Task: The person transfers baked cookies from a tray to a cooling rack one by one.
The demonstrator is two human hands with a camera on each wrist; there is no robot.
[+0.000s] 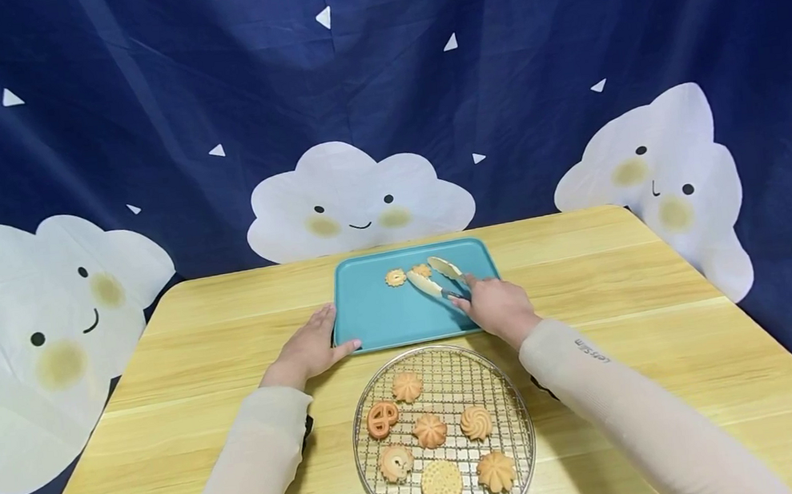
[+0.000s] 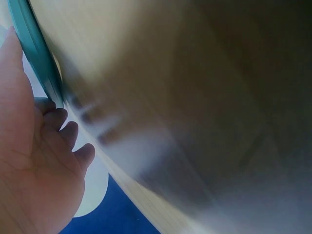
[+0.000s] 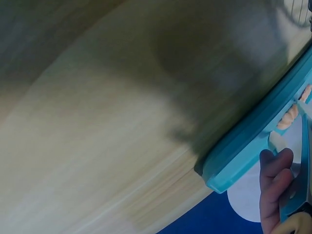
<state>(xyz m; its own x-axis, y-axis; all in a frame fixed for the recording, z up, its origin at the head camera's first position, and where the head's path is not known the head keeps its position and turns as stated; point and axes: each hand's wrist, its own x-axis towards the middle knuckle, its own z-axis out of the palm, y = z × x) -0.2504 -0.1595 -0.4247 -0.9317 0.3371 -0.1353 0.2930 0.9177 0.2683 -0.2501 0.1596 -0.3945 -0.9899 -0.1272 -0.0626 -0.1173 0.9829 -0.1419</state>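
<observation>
My right hand (image 1: 499, 304) grips a pair of tongs (image 1: 425, 283) with pale tips over the teal tray (image 1: 378, 317). The tips stand apart, near a flower-shaped cookie (image 1: 420, 270); whether they touch it, I cannot tell. Left of that cookie lies a round scalloped cookie (image 1: 395, 278). At the tray's near left corner my left hand (image 1: 310, 344) touches the rim, thumb along the front edge and fingers at the left side. In the right wrist view a ridged cookie (image 3: 288, 117) shows beside the tongs, and fingers (image 3: 274, 187) wrap the handle.
Closer to me, a round wire rack (image 1: 512, 384) carries several cookies, among them a pretzel-shaped one (image 1: 383, 420) and a round dotted one (image 1: 441, 484). Tray and rack rest on a wooden table (image 1: 196, 340). Behind it hangs a dark blue curtain (image 1: 377, 64) with clouds.
</observation>
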